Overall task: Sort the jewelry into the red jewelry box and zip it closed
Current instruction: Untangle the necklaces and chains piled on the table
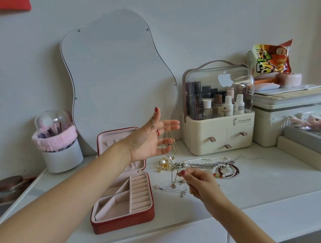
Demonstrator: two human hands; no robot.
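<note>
The red jewelry box (122,200) lies open on the white table (262,190), below the raised left hand (149,140) and left of the right hand (197,182). Left hand's fingers spread, thin chains (170,142) draped over them. The right hand pinches a chain end, just below the pearl necklace (207,159) and beside beaded bracelets (227,170)

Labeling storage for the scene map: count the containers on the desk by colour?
Red: 1, jewelry box, open.
White: 2, brush cup, ribbed bin.
Cream: 1, cosmetics case.
Grey: 1, tray box.
Total: 5. The dark-lidded jar at far left is not counted; its body is too blurred.
</note>
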